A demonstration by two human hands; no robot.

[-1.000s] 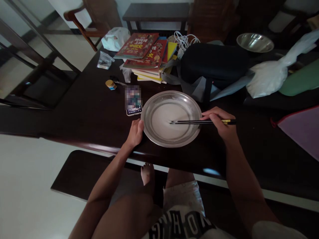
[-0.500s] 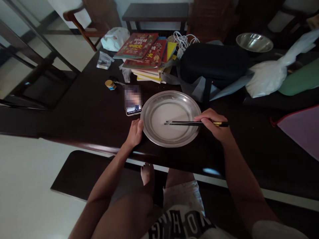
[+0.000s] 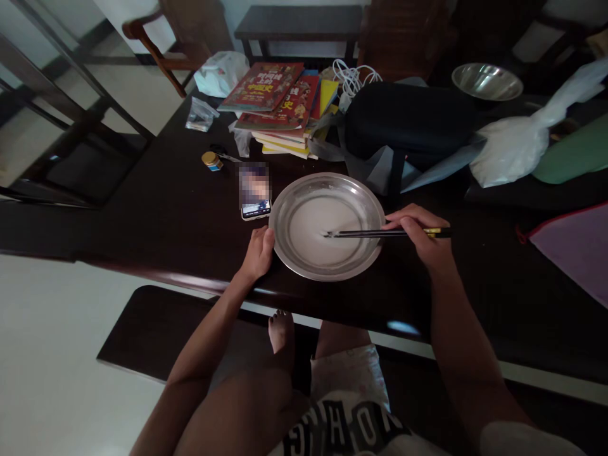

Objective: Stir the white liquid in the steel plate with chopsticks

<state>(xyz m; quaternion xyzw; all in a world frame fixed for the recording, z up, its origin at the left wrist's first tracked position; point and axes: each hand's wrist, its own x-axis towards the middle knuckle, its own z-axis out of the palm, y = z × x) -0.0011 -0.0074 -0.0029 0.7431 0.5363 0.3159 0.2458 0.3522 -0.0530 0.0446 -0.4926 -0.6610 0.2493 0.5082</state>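
A round metal plate (image 3: 368, 209) with a thin pale liquid in it rests on the dark table (image 3: 156, 215) near its front edge. My left hand (image 3: 258, 253) grips the plate's left rim. My right hand (image 3: 420, 237) holds a pair of black chopsticks (image 3: 365, 233) level over the plate, their tips in the liquid near the middle.
A phone (image 3: 255, 192) lies just left of the plate, with a small yellow-lidded jar (image 3: 211, 161) beyond it. Behind stand a stack of books (image 3: 280, 104), a dark bag (image 3: 408, 120), a white plastic bag (image 3: 513, 145) and a steel bowl (image 3: 487, 81). A bench (image 3: 156, 329) sits below the table edge.
The chopsticks slid left across the plate, then back right to where they were a second ago. My left hand has stayed on the rim.
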